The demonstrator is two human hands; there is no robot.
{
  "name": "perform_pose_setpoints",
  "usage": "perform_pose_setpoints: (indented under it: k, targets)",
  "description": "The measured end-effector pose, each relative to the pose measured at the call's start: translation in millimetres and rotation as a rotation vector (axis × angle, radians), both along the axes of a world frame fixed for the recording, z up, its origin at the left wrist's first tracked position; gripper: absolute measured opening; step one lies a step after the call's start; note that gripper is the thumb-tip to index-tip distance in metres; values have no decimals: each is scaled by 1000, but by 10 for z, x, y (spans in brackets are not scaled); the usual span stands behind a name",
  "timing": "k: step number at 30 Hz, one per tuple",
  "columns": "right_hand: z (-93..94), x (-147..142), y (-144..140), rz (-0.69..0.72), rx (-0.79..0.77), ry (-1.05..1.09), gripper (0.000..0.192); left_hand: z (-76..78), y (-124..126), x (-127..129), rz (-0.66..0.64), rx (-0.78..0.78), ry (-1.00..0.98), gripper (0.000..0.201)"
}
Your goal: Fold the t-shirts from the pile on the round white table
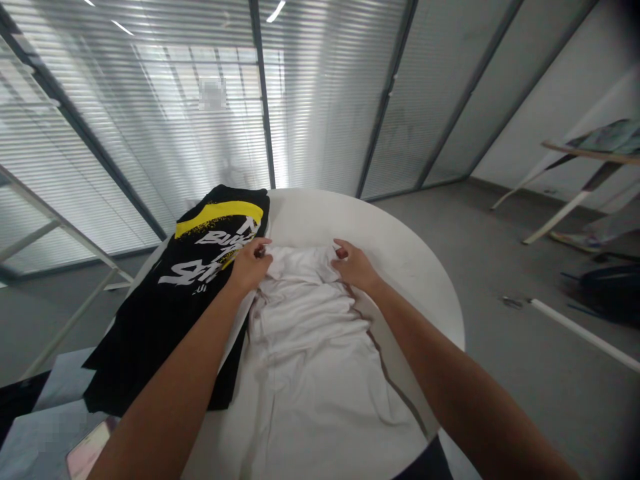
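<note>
A white garment (310,340) lies lengthwise on the round white table (410,260), wrinkled across its upper half and smoother near me. Its far end is bunched and folded over. My left hand (253,265) pinches the left corner of that end, thumb and fingers closed on the cloth. At the opposite corner my right hand (356,265) has the same kind of pinch. Left of the white garment rests a folded black shirt (170,307) with a yellow band and white lettering; my left hand and forearm cover part of it.
A phone (89,453) and pale blue papers (43,433) lie at the lower left. White metal bars (65,233) stand left of the table. Glass panels with blinds (320,100) rise behind. On the floor at right are a white pole (580,330) and a dark bag (607,293).
</note>
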State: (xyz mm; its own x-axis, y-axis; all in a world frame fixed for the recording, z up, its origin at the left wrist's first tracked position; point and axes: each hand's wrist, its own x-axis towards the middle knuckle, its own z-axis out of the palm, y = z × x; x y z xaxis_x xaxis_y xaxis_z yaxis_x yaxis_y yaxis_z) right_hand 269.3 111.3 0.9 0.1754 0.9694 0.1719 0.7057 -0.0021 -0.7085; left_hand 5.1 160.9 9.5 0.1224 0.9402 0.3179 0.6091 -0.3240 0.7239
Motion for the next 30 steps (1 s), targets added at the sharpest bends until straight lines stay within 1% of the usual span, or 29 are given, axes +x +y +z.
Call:
perform_pose_setpoints:
  k: [3, 5, 7, 10, 13, 16, 19, 21, 24, 27, 28, 30]
  targets:
    - [2, 19, 23, -11, 13, 113, 63, 23, 6, -6, 18, -114, -7, 42]
    - [-5, 25, 30, -21, -2, 205, 62, 42, 14, -1, 73, -173, 22, 39]
    - [-5, 20, 23, -38, -16, 325, 61, 66, 22, 9, 119, -194, 64, 33]
    - [27, -4, -14, -75, -56, 512, 59, 97, 32, 12, 89, -219, 110, 18]
    - [78, -27, -54, -98, -112, 674, 57, 86, 49, -25, 51, -272, 101, 15]
    - [109, -33, -75, -95, -145, 787, 53, 25, 81, -91, 21, -333, -30, 11]
    - [119, -32, -85, -44, -168, 837, 43, -25, 97, -140, -26, -417, -206, 10]
    - [127, -34, -92, -18, -189, 833, 35, -18, 84, -144, -38, -464, -289, 13]
    - [143, -33, -101, -6, -201, 818, 28, 50, 33, -115, -16, -503, -388, 21]
    - [146, -18, -93, 14, -162, 836, 30, 131, -22, -71, 36, -475, -496, 30]
    - [142, -12, -86, 23, -133, 848, 30, 150, -35, -57, 40, -451, -548, 33]
    - [130, -2, -71, 47, -60, 875, 26, 172, -51, -34, 4, -398, -675, 39]
